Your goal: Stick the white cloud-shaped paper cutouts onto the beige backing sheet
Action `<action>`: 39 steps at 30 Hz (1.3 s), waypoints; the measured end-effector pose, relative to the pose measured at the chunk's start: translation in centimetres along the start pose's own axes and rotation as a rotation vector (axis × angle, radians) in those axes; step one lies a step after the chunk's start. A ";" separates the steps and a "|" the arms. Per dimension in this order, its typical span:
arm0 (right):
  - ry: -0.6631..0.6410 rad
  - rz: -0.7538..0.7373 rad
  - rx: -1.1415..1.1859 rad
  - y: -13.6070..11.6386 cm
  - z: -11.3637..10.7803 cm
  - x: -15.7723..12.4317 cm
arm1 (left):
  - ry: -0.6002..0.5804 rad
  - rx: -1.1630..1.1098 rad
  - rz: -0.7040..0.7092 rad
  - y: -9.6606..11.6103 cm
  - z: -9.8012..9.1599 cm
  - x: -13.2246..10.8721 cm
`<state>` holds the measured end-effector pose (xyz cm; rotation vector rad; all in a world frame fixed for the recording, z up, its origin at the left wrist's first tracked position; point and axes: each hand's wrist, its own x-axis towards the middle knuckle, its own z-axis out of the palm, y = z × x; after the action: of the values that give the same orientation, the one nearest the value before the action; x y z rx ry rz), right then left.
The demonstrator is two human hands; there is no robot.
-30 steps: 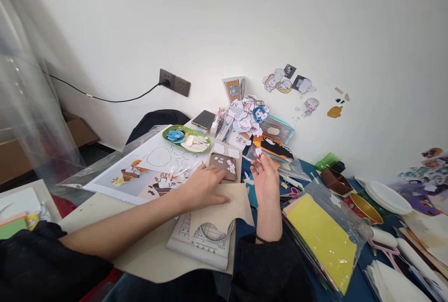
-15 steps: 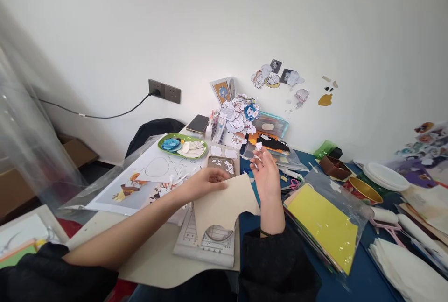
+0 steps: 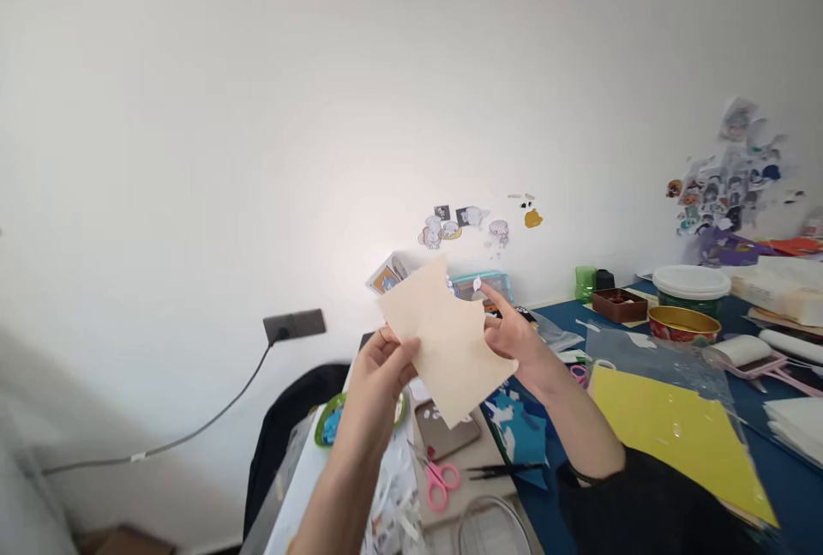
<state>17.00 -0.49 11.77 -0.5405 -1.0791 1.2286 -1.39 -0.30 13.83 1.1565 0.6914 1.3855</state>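
Up in front of the wall, the person holds a beige sheet clear of the counter, tilted so that one corner points down toward the clutter. It has a notch cut out of its top edge. Both hands are closed on it: the left hand pinches the left edge between thumb and fingers, and the right hand grips the right edge, with its forefinger stretched up along the sheet. A tiny white scrap sits at that fingertip; I cannot tell whether it is stuck there or pinched.

Below the sheet lie pink scissors, with black tweezers just beside them to the right and a brown card partly hidden behind the sheet's low corner. A green tray peeks out beside the left wrist. To the right of the right forearm lies a yellow sheet under clear plastic. Farther back stand a gold tin, a white tub, a brown box and a green cup. Cartoon stickers are on the wall above the hands, and a cable runs from a wall socket at the left.
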 end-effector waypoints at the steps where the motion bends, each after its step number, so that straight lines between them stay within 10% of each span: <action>1: -0.009 0.009 -0.083 -1.1 0.9 0.1 | -0.026 0.012 0.010 0.4 0.1 -0.1; 12: -0.121 -0.008 -0.772 -4.7 3.2 -2.3 | -0.319 0.352 -0.110 2.9 -3.0 -0.6; 20: -0.139 0.152 -0.593 -5.2 3.2 -2.4 | -0.488 0.221 -0.272 1.8 -2.6 0.2; 27: -0.269 0.073 -0.551 -4.3 2.0 -1.7 | -0.440 0.251 -0.285 1.7 -2.6 -0.4; 39: -0.117 -0.031 -0.684 -3.7 2.5 -2.3 | -0.366 0.328 -0.251 1.8 -2.5 -0.5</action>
<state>16.69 -4.29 15.09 -0.9709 -1.6092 0.8487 -4.40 -0.61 14.46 1.4779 0.7831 0.8378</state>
